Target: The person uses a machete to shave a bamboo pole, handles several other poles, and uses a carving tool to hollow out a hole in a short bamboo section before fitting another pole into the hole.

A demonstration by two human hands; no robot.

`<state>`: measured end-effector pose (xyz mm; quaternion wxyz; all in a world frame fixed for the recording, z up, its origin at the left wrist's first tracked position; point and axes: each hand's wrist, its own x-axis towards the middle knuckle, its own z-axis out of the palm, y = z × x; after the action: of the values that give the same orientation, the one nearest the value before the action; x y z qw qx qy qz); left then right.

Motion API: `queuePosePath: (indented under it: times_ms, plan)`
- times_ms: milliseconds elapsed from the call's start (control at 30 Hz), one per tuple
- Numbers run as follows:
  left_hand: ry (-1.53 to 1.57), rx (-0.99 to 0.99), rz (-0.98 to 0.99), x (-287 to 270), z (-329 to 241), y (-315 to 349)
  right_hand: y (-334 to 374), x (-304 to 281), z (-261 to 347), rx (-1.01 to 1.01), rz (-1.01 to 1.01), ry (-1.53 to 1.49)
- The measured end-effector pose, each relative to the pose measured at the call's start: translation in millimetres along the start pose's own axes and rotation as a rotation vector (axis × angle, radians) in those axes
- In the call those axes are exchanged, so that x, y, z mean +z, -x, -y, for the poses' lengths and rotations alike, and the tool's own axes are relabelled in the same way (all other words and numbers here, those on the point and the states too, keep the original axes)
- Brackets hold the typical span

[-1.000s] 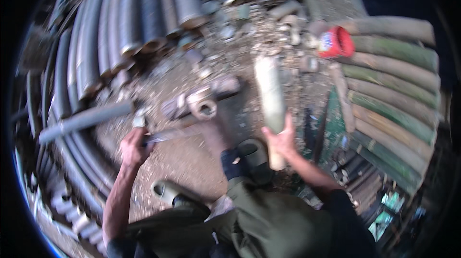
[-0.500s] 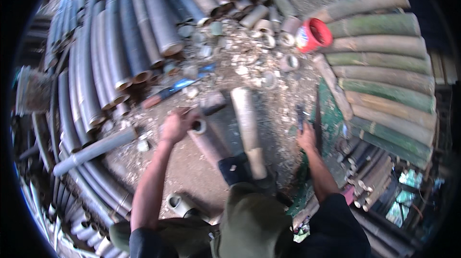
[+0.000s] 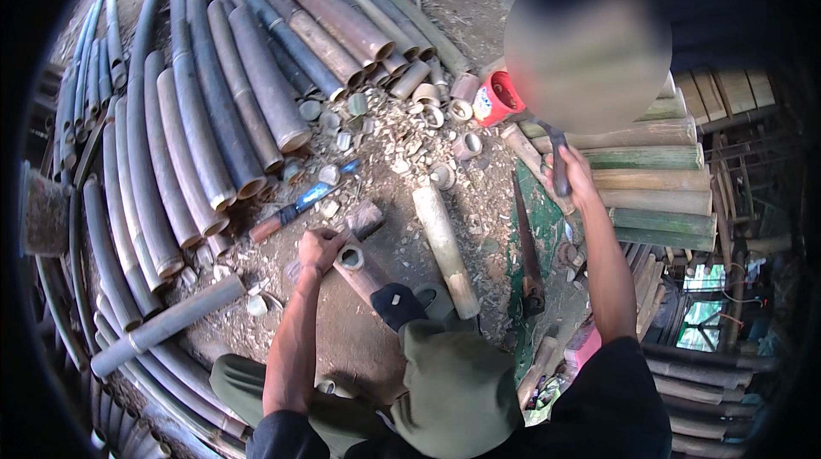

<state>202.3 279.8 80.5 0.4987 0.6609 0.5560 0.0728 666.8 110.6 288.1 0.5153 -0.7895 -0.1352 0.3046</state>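
Note:
My left hand (image 3: 321, 250) is closed beside the upper rim of a short bamboo tube (image 3: 361, 273); what its fingers hold, if anything, is hidden. The tube leans toward my foot in a dark sock (image 3: 397, 303). Raised out to the right, my right hand (image 3: 581, 175) grips a dark hand tool (image 3: 560, 170). A curved part of it extends up and left, and a round blur lies close by; its exact kind is unclear. A longer pale bamboo piece (image 3: 445, 245) lies right of the tube, and a wooden block (image 3: 365, 219) sits beyond it.
A long dark saw (image 3: 525, 241) lies on green sheeting (image 3: 547, 218). A blue-bladed tool with a reddish handle (image 3: 305, 203) rests among wood chips. Bamboo poles (image 3: 192, 130) fill the left; green bamboo lengths (image 3: 650, 158) and a red bucket (image 3: 498, 98) stand at right.
My right hand has lifted the dark tool up and to the right, away from the saw. My left hand stays by the tube's rim. The whole view has shifted slightly.

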Motion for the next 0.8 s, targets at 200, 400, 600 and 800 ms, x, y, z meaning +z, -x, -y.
queuePosePath:
  times_ms: [200, 400, 600, 800]
  plan:
    - [0.003, -0.011, 0.007, 29.1, -23.0, -28.8, -201.4, -8.4, 20.1, 0.011, -0.058, 0.227]
    - [0.511, -0.123, -0.185, 47.8, 1.3, -38.0, -357.4, 43.1, 3.8, 0.211, -0.037, 0.504]
    - [0.56, -0.319, -0.239, 52.6, 31.9, -21.6, -407.1, 51.9, -10.6, 0.287, 0.105, 0.571]
    - [0.637, -0.144, 0.246, 16.0, 10.9, 18.6, -195.1, 113.1, -12.8, -0.199, 0.213, 0.159]
